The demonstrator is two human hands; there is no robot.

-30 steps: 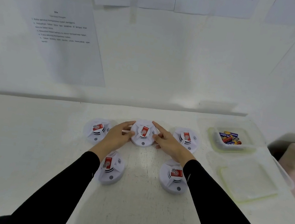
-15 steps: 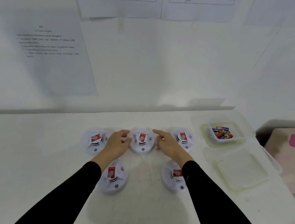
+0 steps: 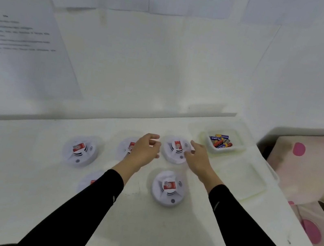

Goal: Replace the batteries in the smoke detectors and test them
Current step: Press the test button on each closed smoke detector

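- The person stands at a white table (image 3: 16,195) with five smoke detectors on it; both hands are at the back row.
- The left hand (image 3: 145,152) is loosely curled and holds nothing; it covers part of the middle back detector (image 3: 126,147).
- The right hand (image 3: 198,161) is half open and empty, with its fingers (image 3: 194,146) just beside the right back detector (image 3: 177,150), at 3 o'clock of it.
- Whether either hand already touches this detector, I cannot tell.
- The other detectors lie at 9 o'clock (image 3: 80,150), at 6 o'clock (image 3: 168,188) and, half hidden by the left sleeve, at 7 o'clock (image 3: 90,181).
- The open box of batteries (image 3: 221,141) is at 2 o'clock of the right hand; its lid (image 3: 241,179) lies flat in front of it.
- It seems the step is to take the right back detector with two hands.
- To do it well, I would grip the rim at opposite sides, lift it straight, and not push the neighbour detectors.
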